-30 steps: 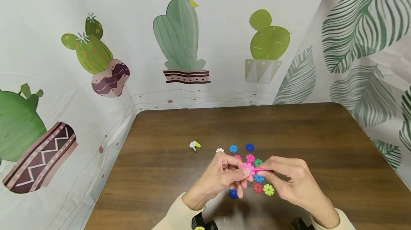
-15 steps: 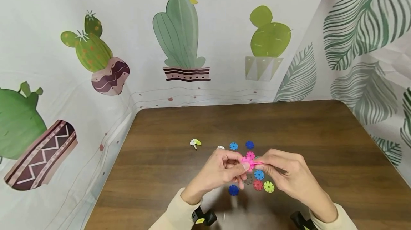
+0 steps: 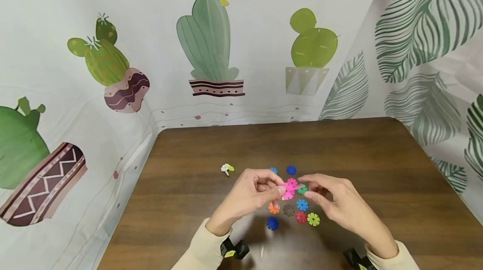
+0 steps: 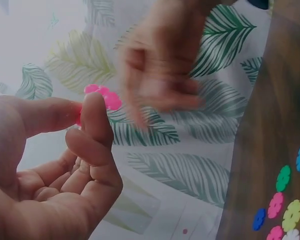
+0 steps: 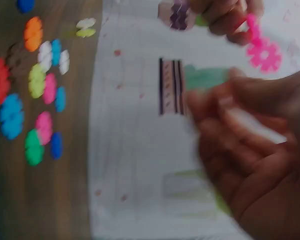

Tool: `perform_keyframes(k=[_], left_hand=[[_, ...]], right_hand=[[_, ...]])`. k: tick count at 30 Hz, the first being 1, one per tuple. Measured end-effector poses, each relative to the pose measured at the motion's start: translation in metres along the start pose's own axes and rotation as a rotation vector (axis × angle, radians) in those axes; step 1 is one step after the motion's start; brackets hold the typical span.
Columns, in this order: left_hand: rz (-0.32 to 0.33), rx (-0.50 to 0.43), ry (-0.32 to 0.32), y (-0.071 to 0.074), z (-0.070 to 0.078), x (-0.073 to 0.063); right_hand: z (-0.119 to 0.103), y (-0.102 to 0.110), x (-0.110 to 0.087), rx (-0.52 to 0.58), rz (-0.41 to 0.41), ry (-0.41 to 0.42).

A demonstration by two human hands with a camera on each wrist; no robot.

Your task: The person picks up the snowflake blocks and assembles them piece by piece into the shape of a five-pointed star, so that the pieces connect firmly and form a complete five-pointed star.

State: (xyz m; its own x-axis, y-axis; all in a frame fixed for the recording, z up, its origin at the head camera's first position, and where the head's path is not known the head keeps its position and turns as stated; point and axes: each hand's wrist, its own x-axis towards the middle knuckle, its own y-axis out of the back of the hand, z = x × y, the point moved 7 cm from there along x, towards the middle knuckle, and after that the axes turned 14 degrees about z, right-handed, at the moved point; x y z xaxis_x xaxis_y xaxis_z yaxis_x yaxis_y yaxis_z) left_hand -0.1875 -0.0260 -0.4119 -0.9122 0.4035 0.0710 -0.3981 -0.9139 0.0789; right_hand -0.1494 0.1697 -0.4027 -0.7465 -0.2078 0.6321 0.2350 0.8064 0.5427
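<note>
Between the thumb and fingers of my left hand are pinched two bright pink notched plastic discs, slotted together at an angle. The right wrist view shows one pink disc face on, and the other, nearly edge on, at the left hand's fingers. My right hand is just to the right, thumb and forefinger spread apart with nothing between them. It is blurred in the left wrist view. Beneath the hands lie loose discs, among them a green one and a blue one.
More loose discs lie on the brown table: red, yellow-green, orange, grey-brown and dark blue. Joined white and yellow-green discs sit farther left. A cactus-print cloth hangs behind the table.
My right hand has let go of the pink disc it pinched and drawn slightly away, fingers parting. The left hand still holds the joined pink discs, shifted slightly left.
</note>
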Motion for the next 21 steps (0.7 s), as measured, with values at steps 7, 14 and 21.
perform_keyframes(k=[7,14,21], left_hand=[[0.022,-0.025,-0.014,0.006,0.002,-0.001],[0.021,-0.035,-0.020,0.007,0.004,-0.001],[0.014,-0.038,-0.004,0.005,0.002,0.000]], right_hand=[[0.055,-0.028,-0.049,-0.157,-0.353,-0.301],[0.072,-0.039,-0.070,-0.275,-0.390,-0.371],[0.076,-0.045,-0.080,-0.294,-0.383,-0.367]])
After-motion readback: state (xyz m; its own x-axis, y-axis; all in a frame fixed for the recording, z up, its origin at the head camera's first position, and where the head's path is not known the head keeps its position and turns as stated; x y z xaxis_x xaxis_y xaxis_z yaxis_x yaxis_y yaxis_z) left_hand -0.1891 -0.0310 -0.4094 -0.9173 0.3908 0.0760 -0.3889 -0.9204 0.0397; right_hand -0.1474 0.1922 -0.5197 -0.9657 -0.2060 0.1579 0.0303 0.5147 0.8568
